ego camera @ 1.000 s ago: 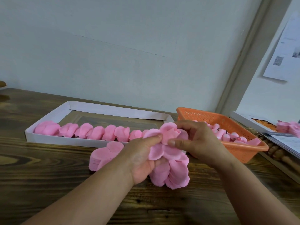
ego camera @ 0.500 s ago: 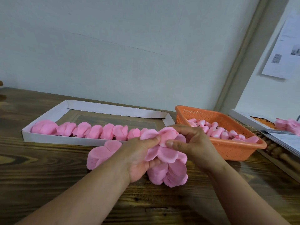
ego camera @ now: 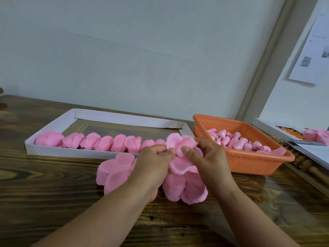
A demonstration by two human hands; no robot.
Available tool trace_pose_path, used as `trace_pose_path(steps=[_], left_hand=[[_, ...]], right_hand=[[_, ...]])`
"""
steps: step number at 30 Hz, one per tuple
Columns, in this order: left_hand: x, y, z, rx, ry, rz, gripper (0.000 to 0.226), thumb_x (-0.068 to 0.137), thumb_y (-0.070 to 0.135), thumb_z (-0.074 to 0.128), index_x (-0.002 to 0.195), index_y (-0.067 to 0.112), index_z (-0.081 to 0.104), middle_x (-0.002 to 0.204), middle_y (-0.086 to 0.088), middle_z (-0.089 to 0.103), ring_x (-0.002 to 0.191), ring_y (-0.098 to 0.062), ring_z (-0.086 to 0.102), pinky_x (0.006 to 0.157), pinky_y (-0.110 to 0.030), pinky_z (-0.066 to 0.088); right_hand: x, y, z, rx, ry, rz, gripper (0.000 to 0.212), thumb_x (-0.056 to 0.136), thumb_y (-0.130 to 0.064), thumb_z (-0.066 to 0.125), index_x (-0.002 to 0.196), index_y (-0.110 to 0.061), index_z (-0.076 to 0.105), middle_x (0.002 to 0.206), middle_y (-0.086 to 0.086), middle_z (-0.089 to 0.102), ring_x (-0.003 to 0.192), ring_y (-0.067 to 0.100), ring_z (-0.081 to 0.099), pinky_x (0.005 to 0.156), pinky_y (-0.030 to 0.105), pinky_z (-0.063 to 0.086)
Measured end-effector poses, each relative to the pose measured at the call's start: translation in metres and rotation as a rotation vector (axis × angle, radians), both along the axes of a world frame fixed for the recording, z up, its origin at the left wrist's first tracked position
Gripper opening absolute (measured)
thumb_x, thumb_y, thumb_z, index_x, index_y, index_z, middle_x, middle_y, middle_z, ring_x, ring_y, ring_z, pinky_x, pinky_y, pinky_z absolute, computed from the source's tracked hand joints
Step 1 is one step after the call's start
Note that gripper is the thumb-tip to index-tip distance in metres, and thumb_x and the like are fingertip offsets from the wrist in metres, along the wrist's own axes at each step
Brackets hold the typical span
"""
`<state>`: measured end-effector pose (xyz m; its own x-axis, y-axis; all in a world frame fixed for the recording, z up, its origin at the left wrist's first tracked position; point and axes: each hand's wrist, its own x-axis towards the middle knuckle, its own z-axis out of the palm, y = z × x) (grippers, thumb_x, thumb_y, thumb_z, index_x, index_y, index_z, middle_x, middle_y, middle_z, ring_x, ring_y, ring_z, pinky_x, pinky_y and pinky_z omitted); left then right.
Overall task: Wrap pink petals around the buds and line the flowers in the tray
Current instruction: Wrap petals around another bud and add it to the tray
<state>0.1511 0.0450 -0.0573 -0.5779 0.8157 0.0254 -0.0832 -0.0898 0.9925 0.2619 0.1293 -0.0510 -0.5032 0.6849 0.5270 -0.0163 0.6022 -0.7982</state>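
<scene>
We note a dark wood table [ego camera: 53, 193] against a pale wall [ego camera: 142, 50]. Left hand [ego camera: 154, 163] and right hand [ego camera: 208, 157] both pinch a petal flower [ego camera: 179, 143] just before the white tray [ego camera: 110, 120]; an orange basket [ego camera: 249, 163] stands right.

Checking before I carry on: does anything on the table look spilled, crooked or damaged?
Nothing stands out. The flowers lie in one row in the tray, the buds stay inside the basket.
</scene>
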Motion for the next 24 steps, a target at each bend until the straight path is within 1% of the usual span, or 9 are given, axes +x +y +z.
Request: trace_pose_path(steps=[2, 4, 5, 10, 13, 16, 19, 21, 24], left_hand=[[-0.001, 0.0, 0.0, 0.021, 0.03, 0.039, 0.011, 0.089, 0.021, 0.065, 0.081, 0.022, 0.073, 0.086, -0.008, 0.074, 0.086, -0.017, 0.069, 0.077, -0.03, 0.054], [-0.001, 0.001, 0.0, 0.033, 0.028, 0.037, 0.006, 0.087, 0.02, 0.068, 0.09, 0.021, 0.074, 0.089, -0.006, 0.074, 0.088, -0.018, 0.07, 0.077, -0.029, 0.055], [-0.001, 0.001, -0.001, 0.035, 0.023, 0.031, 0.007, 0.087, 0.019, 0.068, 0.092, 0.02, 0.073, 0.089, -0.005, 0.075, 0.089, -0.019, 0.07, 0.078, -0.031, 0.057], [-0.003, 0.003, 0.0, 0.001, -0.043, 0.077, 0.018, 0.091, 0.017, 0.063, 0.075, 0.021, 0.07, 0.08, -0.004, 0.075, 0.082, -0.019, 0.071, 0.076, -0.035, 0.057], [-0.004, 0.004, 0.0, -0.021, -0.078, 0.138, 0.013, 0.09, 0.015, 0.061, 0.079, 0.012, 0.068, 0.087, -0.013, 0.073, 0.082, -0.023, 0.069, 0.076, -0.039, 0.056], [-0.004, 0.004, 0.002, -0.046, -0.175, 0.167, 0.013, 0.091, 0.015, 0.058, 0.08, 0.014, 0.064, 0.089, -0.014, 0.07, 0.088, -0.031, 0.067, 0.082, -0.048, 0.055], [-0.004, 0.003, 0.003, -0.067, -0.228, 0.176, 0.012, 0.09, 0.015, 0.057, 0.08, 0.016, 0.063, 0.09, -0.014, 0.07, 0.094, -0.035, 0.066, 0.09, -0.055, 0.052], [-0.004, 0.004, 0.003, -0.072, -0.226, 0.18, 0.01, 0.09, 0.015, 0.058, 0.081, 0.015, 0.064, 0.091, -0.015, 0.07, 0.095, -0.037, 0.066, 0.09, -0.056, 0.052], [-0.005, 0.005, 0.002, -0.074, -0.197, 0.171, 0.008, 0.089, 0.017, 0.059, 0.089, 0.013, 0.066, 0.094, -0.017, 0.071, 0.095, -0.038, 0.066, 0.088, -0.058, 0.052]], right_hand=[[-0.002, -0.003, -0.002, -0.014, -0.001, 0.01, 0.018, 0.082, -0.007, 0.068, 0.086, -0.024, 0.069, 0.079, -0.008, 0.072, 0.072, 0.003, 0.066, 0.059, 0.015, 0.05], [-0.004, -0.004, -0.003, -0.026, 0.007, 0.021, 0.017, 0.083, -0.007, 0.068, 0.086, -0.024, 0.069, 0.077, -0.011, 0.071, 0.071, 0.002, 0.066, 0.058, 0.013, 0.048], [-0.005, -0.005, -0.004, -0.032, 0.014, 0.023, 0.017, 0.083, -0.007, 0.068, 0.086, -0.023, 0.069, 0.077, -0.01, 0.071, 0.071, 0.002, 0.066, 0.058, 0.013, 0.048], [-0.004, -0.011, -0.004, -0.073, 0.046, 0.047, 0.019, 0.081, -0.009, 0.07, 0.083, -0.027, 0.069, 0.08, -0.01, 0.072, 0.073, 0.003, 0.068, 0.057, 0.013, 0.048], [-0.004, -0.015, -0.005, -0.07, 0.063, 0.048, 0.021, 0.081, -0.007, 0.07, 0.081, -0.028, 0.069, 0.078, -0.013, 0.072, 0.071, 0.0, 0.066, 0.057, 0.011, 0.048], [-0.004, -0.018, -0.007, -0.04, 0.066, 0.024, 0.023, 0.081, -0.007, 0.069, 0.082, -0.03, 0.067, 0.081, -0.016, 0.071, 0.071, -0.003, 0.064, 0.058, 0.009, 0.046], [-0.003, -0.018, -0.01, -0.009, 0.043, 0.027, 0.019, 0.082, -0.008, 0.069, 0.088, -0.027, 0.068, 0.085, -0.009, 0.071, 0.078, 0.001, 0.065, 0.064, 0.012, 0.048], [-0.002, -0.016, -0.009, 0.017, 0.009, 0.049, 0.018, 0.084, -0.008, 0.067, 0.097, -0.022, 0.068, 0.09, -0.007, 0.071, 0.084, 0.003, 0.065, 0.069, 0.015, 0.05], [0.0, -0.014, -0.006, 0.13, -0.084, 0.09, 0.021, 0.087, -0.009, 0.064, 0.107, -0.015, 0.065, 0.099, -0.007, 0.068, 0.092, 0.005, 0.063, 0.076, 0.017, 0.049]])
